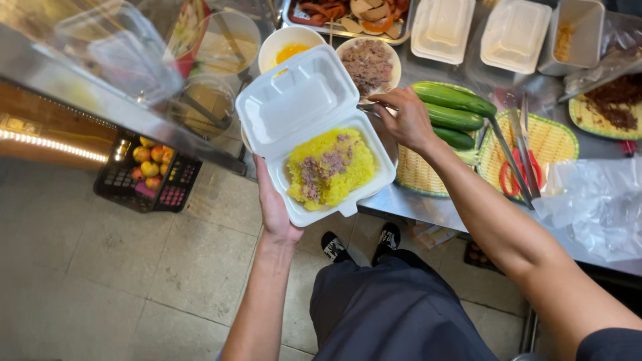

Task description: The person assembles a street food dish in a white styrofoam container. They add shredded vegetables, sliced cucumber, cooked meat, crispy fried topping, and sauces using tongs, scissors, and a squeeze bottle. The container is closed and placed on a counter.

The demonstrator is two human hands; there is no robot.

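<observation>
A street-food stall: a steel surface [435,207] carries a tray of cooked toppings [348,12], stacked white foam boxes [445,27], a bowl of minced meat [368,63], cucumbers [455,100] on woven baskets [555,140], with a fruit crate [150,174] on the tiled floor [134,281] at left.

Steel counter [428,207]: woven trays [555,140] with cucumbers [455,107] and red scissors [515,177], bowl of minced meat [368,63], shut foam boxes [511,33], plastic bags [595,207]. Tiled floor [100,267]: black crate [150,174] of fruit.
</observation>
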